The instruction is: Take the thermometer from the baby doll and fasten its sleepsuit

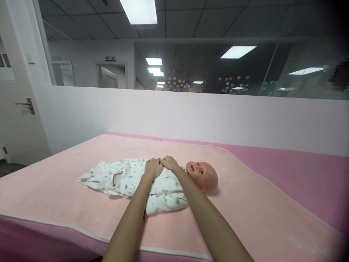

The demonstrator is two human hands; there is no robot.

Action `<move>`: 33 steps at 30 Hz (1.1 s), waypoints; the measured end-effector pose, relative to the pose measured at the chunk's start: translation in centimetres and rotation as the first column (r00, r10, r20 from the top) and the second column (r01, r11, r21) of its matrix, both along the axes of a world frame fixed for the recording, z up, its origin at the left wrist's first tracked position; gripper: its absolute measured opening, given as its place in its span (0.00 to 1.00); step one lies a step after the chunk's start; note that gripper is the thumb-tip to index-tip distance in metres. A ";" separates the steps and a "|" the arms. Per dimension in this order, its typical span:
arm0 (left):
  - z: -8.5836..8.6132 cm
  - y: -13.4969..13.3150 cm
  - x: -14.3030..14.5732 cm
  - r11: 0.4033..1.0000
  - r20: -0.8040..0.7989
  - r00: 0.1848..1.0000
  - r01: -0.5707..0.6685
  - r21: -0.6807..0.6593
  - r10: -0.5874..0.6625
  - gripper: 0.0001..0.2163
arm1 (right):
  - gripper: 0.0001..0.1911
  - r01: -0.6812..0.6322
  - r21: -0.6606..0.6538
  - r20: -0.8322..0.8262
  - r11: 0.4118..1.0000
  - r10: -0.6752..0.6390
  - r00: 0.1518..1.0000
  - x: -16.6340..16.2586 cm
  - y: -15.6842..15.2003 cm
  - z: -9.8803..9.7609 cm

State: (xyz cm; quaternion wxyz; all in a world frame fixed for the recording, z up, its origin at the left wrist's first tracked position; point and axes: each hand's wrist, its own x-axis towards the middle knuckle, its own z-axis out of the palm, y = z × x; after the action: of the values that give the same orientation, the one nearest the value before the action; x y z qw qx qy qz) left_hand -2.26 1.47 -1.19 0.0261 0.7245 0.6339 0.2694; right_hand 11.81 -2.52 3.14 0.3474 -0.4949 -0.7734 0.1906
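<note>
A baby doll [203, 175] lies on its back on a pink blanket [81, 203], head to the right. It wears a white patterned sleepsuit [166, 194]. My left hand [152, 168] rests on the doll's chest with its fingers curled onto the cloth. My right hand [169, 162] lies right beside it, near the doll's neck, fingers bent and touching the left hand's fingertips. Whether either hand pinches the fabric is hidden.
The blanket covers a darker pink mattress [300, 171] against a low white wall [191, 116] topped with glass. A door with a metal handle [27, 105] stands at the far left. The mattress's front edge runs just below my forearms.
</note>
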 end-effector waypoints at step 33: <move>0.1 0.2 -0.5 0.987 -0.097 0.994 -0.058 -0.149 0.044 0.20 | 0.15 -0.130 -0.239 -0.523 0.962 -0.015 0.852 15.0 4.4 -2.1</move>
State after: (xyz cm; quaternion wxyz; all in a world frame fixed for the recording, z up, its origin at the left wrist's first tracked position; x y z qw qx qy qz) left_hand -2.71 1.70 -1.11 0.0445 0.7157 0.6715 0.1865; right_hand 26.79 1.89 0.99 0.4681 -0.4434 -0.6324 0.4294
